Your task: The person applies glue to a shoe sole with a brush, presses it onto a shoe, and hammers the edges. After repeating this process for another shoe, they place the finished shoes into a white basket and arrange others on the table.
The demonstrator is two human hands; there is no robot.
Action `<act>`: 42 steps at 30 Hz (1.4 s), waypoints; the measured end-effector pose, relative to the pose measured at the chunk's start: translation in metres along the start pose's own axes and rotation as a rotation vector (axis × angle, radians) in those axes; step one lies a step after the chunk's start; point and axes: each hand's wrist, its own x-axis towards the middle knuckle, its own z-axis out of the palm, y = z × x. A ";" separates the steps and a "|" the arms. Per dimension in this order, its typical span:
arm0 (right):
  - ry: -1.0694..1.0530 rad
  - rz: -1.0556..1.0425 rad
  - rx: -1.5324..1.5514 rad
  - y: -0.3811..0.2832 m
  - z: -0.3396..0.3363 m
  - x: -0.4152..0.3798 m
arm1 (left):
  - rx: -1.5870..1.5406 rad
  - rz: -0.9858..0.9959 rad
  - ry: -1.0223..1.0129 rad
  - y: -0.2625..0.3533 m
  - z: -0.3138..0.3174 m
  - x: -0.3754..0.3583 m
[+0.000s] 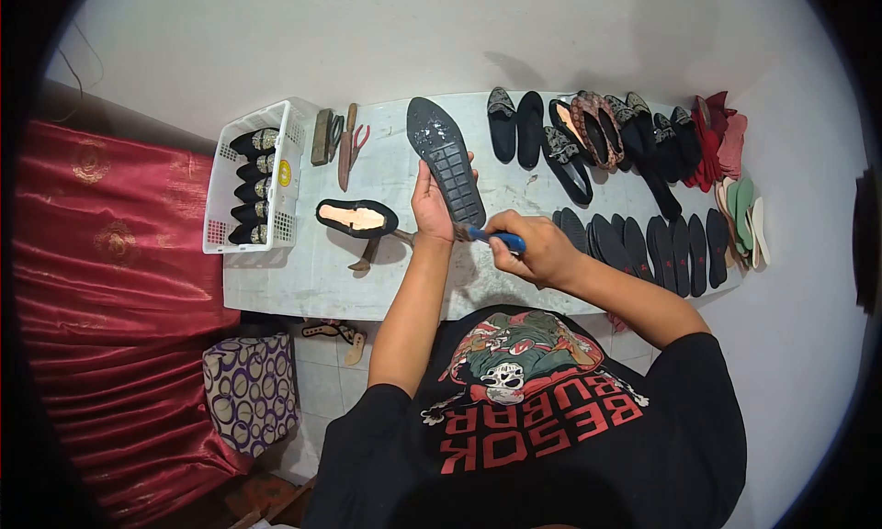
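My left hand grips a long black shoe sole by its lower part, fingers round the edges. The sole's gridded face is toward me, and its upper end carries wet-looking white specks. My right hand is closed round a blue-handled tool that looks like a brush; its tip reaches the sole's lower end, partly hidden by my left wrist. Left of my hands, a black shoe upper with a tan inside rests over a metal shoe stand.
A white basket of patterned shoes stands at the left. Pliers, a knife and a block lie beside it. Finished-looking shoes, several black soles and red cloth pieces fill the right side.
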 end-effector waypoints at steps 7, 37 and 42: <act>0.082 0.139 0.078 0.013 0.010 0.029 | -0.131 -0.121 -0.139 0.040 -0.012 0.020; 0.005 0.348 -0.194 0.171 0.192 -0.061 | 0.081 -0.516 -0.012 0.037 -0.056 -0.076; 0.215 1.094 0.755 0.159 0.087 -0.028 | 0.422 -0.668 0.031 0.038 -0.041 -0.068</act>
